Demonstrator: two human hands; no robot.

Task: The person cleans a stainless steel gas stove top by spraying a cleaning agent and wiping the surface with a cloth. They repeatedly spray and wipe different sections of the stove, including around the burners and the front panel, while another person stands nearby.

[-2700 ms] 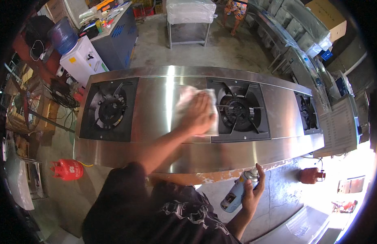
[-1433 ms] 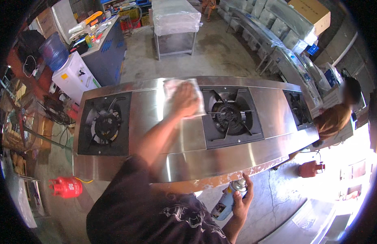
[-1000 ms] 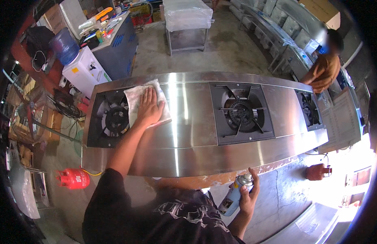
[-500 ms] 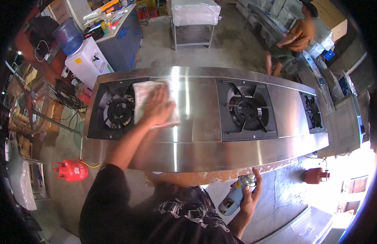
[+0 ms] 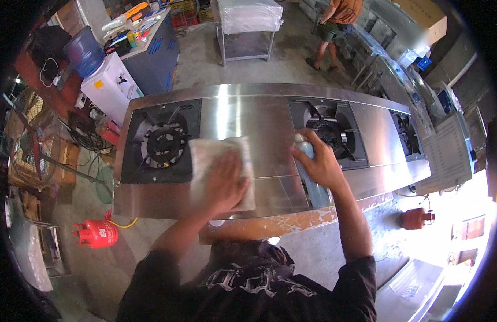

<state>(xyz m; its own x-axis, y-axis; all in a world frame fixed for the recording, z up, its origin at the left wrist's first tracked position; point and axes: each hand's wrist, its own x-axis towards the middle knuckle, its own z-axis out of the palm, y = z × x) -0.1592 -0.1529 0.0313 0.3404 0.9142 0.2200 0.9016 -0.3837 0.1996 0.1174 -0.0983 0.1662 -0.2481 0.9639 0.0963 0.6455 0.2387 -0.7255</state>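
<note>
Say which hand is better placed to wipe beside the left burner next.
Probably the left: the left hand is on the cloth, near that burner, while the right hand is occupied holding a spray can.

cloth [image 5: 210, 152] left of spray can [image 5: 316, 194]

– Where's the light strongest?
– Four o'clock: it washes out the floor [image 5: 403, 244]. A glare streak crosses the stainless-steel worktop [image 5: 262, 126] towards eleven.
– Sharpness?
– Left hand [image 5: 225, 182] and cloth [image 5: 205, 153] look blurred; fisheye edges bend into black.
</note>
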